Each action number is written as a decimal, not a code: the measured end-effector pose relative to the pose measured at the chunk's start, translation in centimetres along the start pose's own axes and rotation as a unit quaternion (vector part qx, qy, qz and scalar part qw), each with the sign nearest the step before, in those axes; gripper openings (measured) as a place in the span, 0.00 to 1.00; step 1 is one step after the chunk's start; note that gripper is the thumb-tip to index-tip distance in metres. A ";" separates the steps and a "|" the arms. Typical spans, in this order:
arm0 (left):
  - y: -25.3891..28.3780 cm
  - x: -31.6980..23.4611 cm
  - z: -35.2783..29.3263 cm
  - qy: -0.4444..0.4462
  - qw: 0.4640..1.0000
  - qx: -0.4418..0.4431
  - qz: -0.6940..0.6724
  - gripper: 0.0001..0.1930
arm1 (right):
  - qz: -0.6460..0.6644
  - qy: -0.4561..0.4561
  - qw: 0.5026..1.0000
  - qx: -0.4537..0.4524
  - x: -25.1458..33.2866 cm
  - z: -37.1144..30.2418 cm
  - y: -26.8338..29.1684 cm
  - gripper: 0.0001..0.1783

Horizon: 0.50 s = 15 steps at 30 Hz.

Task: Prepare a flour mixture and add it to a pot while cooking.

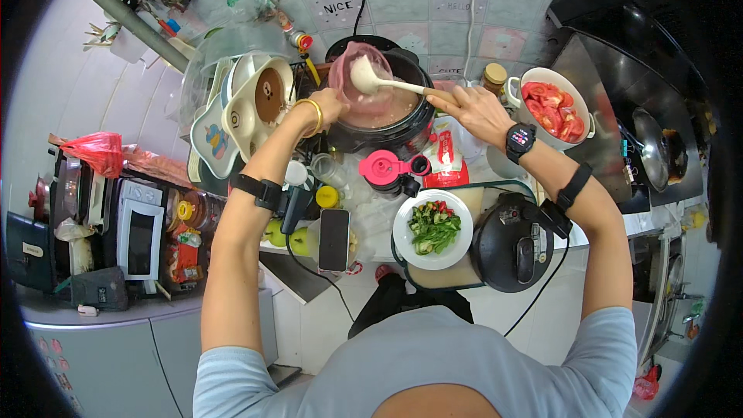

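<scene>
**Ladle over the pink bowl, both above the open cooker**

The black cooker pot [387, 120] sits at the back of the tabletop [371, 217], against the tiled wall, full of a brownish liquid. Over its left half I hold a pink bowl [357, 73], tilted; my left hand [325, 102] grips its near-left rim, fingers closed on it. My right hand [474, 112] is right of the pot, fingers wrapped round the handle of a pale ladle [365, 77]. The handle's long axis runs from my right hand leftward and slightly up, so the scoop sits inside the bowl. Right of the pot, the white pot of tomato pieces [553, 104] stands close to my right wrist. Nearer me than the pot stand a pink-lidded jug [385, 169] and a plate of greens [432, 228].
</scene>
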<state>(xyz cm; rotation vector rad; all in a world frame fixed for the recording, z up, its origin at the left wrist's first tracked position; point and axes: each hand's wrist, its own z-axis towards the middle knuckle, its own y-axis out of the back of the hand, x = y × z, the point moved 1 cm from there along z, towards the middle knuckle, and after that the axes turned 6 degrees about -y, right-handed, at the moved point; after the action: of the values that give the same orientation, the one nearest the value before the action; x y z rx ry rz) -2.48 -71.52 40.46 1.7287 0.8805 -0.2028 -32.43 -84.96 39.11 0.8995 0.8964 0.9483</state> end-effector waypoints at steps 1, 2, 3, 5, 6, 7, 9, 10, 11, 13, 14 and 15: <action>-0.1 -0.1 0.1 0.053 0.994 0.053 -0.073 0.11 | -0.026 0.054 0.996 -0.071 -0.2 0.1 0.1 0.30; -0.1 -0.1 -0.1 0.061 0.989 0.076 -0.108 0.10 | -0.053 0.052 0.996 -0.050 -0.4 -0.1 0.1 0.31; -0.2 0.6 0.2 0.063 0.989 0.074 -0.108 0.10 | -0.052 0.053 0.996 -0.051 -0.3 -0.1 -0.1 0.31; -0.3 2.5 1.0 0.079 0.981 0.092 -0.152 0.10 | -0.035 0.029 0.999 -0.018 -0.1 -0.1 -0.6 0.31; -0.4 1.9 1.0 0.077 0.981 0.094 -0.150 0.10 | -0.036 0.026 0.999 -0.017 0.0 -0.5 -0.6 0.31; -0.6 1.0 0.4 0.057 0.986 0.067 -0.144 0.10 | 0.018 -0.022 0.998 0.048 0.5 -1.1 -0.4 0.33; -0.7 0.5 0.2 0.039 0.989 0.037 -0.138 0.10 | 0.074 -0.066 0.989 0.112 1.6 -1.8 -0.3 0.36; -0.6 0.7 0.4 0.015 0.997 0.002 -0.070 0.10 | 0.156 -0.098 0.974 0.129 2.2 -2.0 -0.2 0.35; -0.6 1.0 0.6 -0.009 0.999 -0.033 -0.001 0.11 | 0.238 -0.129 0.952 0.144 2.6 -2.1 -0.2 0.33; -1.3 2.3 1.5 -0.038 0.997 -0.038 0.062 0.14 | 0.356 -0.159 0.908 0.157 2.8 -2.2 0.0 0.30; -1.9 2.8 1.5 -0.084 0.980 -0.081 0.162 0.15 | 0.470 -0.187 0.847 0.166 2.8 -2.2 0.1 0.28; -2.3 2.8 1.4 -0.131 0.949 -0.123 0.260 0.16 | 0.575 -0.214 0.771 0.172 2.8 -2.4 0.1 0.26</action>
<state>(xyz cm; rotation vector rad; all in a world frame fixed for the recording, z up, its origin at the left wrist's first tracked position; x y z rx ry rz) -1.58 -71.32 36.72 1.5912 0.2257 0.0309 -33.75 -81.77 37.76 1.9912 0.0020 1.5209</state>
